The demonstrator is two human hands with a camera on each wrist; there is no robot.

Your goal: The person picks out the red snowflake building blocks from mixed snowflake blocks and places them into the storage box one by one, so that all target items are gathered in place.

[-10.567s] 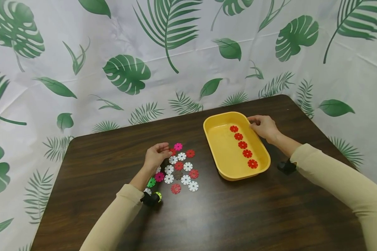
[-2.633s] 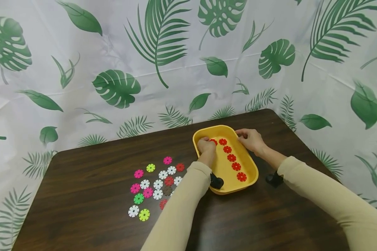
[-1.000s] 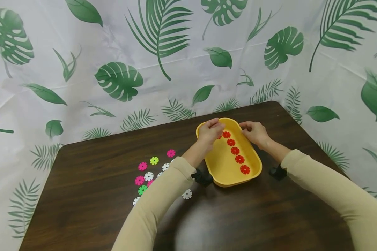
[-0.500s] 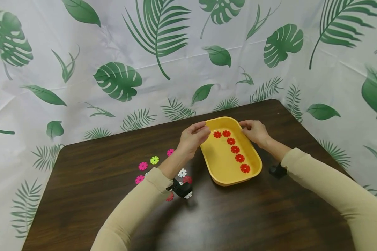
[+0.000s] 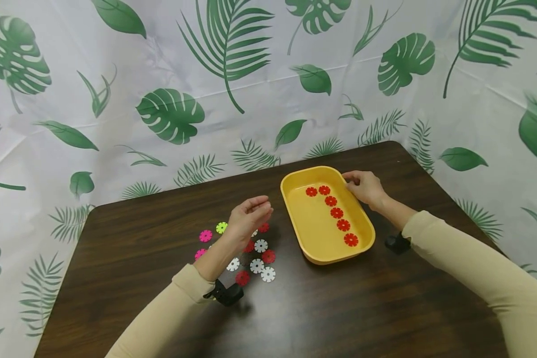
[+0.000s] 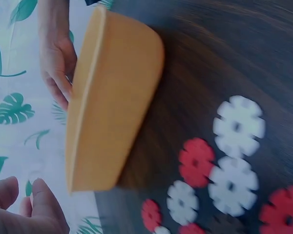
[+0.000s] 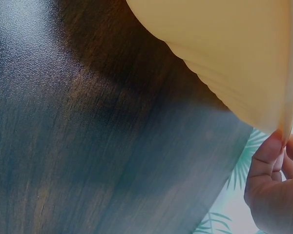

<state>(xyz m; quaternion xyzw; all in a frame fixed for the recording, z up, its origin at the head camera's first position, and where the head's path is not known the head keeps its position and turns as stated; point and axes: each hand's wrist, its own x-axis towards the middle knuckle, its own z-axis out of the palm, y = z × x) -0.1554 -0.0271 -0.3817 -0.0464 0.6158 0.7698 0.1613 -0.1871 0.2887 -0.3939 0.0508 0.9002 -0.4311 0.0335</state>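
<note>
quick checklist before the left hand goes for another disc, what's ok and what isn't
1. Right hand pinching tray: ok.
2. Left hand free: ok, no disc shows in it.
3. Discs in tray all red: ok, six, none stacked.
4. Red discs on table within reach: ok, seemingly, some lie near the left hand.
5. Table discs all in clear sight: not ok, left arm covers some in part.
6. Discs wholly hidden behind that arm: cannot tell.
</note>
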